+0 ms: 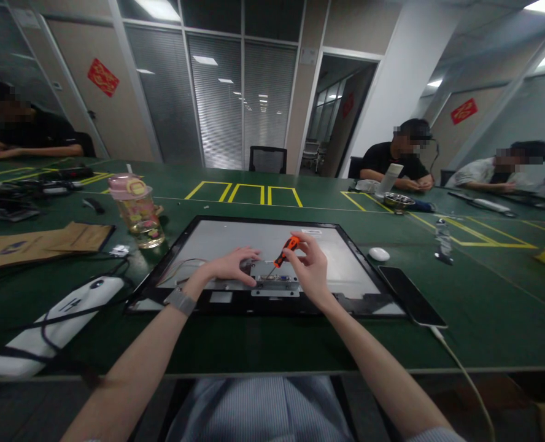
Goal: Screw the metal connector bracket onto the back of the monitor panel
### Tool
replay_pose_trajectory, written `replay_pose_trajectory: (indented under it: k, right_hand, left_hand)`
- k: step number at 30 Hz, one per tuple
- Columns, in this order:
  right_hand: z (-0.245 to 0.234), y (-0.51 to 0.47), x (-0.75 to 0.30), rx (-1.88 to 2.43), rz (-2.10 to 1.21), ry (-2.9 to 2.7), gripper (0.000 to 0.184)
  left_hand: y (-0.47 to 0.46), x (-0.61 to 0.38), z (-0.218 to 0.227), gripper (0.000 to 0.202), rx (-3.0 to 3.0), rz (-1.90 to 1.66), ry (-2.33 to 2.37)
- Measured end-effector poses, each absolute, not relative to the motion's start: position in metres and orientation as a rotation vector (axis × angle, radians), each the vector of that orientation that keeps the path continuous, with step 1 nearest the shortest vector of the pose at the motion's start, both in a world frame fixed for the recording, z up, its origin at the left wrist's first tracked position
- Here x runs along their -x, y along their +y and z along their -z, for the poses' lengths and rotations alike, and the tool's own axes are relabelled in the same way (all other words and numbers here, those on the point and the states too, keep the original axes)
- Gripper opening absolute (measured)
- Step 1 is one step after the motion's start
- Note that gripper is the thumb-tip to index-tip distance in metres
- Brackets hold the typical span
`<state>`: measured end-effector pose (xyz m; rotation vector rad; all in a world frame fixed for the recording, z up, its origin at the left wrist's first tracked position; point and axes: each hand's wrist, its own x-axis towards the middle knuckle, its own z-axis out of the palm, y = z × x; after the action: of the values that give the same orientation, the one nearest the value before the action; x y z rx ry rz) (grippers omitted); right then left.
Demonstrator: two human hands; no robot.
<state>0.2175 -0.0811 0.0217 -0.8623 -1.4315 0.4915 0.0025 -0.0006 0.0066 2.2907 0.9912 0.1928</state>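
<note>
My right hand (310, 265) grips an orange and black screwdriver (287, 250) by its handle. The thin shaft slants down and left to a small circuit board on a metal bracket (275, 291). That bracket sits near the front edge of a flat display panel (346, 258) with a black frame and a grey back, lying on the table. At the bracket's left end rests my left hand (231, 266), thumb and fingers spread apart. Whether the screwdriver's tip touches a screw is too small to tell. Thin wires run left of the board.
On the left are a pink-lidded bottle (137, 212), a brown paper bag (46, 244) and a white power device (56, 325) with black cables. At right lie a phone (412, 294) on a charging cable and a white earbud case (378, 254). Several people sit around the green table.
</note>
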Motion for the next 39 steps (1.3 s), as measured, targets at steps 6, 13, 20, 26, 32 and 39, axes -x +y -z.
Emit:
replay_pose_trajectory:
  k: [6, 13, 20, 26, 32, 39]
  right_hand:
    - [-0.021, -0.082, -0.216, 0.866, -0.505, -1.471, 0.031]
    - [-0.038, -0.086, -0.22, 0.607, -0.907, -1.639, 0.027]
    - [-0.034, -0.079, -0.225, 0.592, -1.063, -1.477, 0.021]
    - [-0.034, -0.076, -0.227, 0.702, -0.771, -1.484, 0.017]
    - [-0.039, -0.077, -0.234, 0.747, -0.714, -1.558, 0.024]
    - [-0.034, -0.075, -0.232, 0.721, -0.807, -1.525, 0.019]
  left_hand:
    - [0.001, -0.002, -0.006, 0.069, -2.293, -0.211, 0.978]
    - [0.004, 0.001, 0.0, 0.069, -2.277, -0.253, 0.954]
    - [0.004, 0.0, 0.0, 0.07, -2.298, -0.223, 0.968]
    - [0.003, 0.0, -0.002, 0.072, -2.286, -0.209, 0.981]
    - [0.003, 0.001, -0.003, 0.072, -2.303, -0.197, 0.979]
    - [0.001, 0.001, -0.007, 0.072, -2.288, -0.176, 0.996]
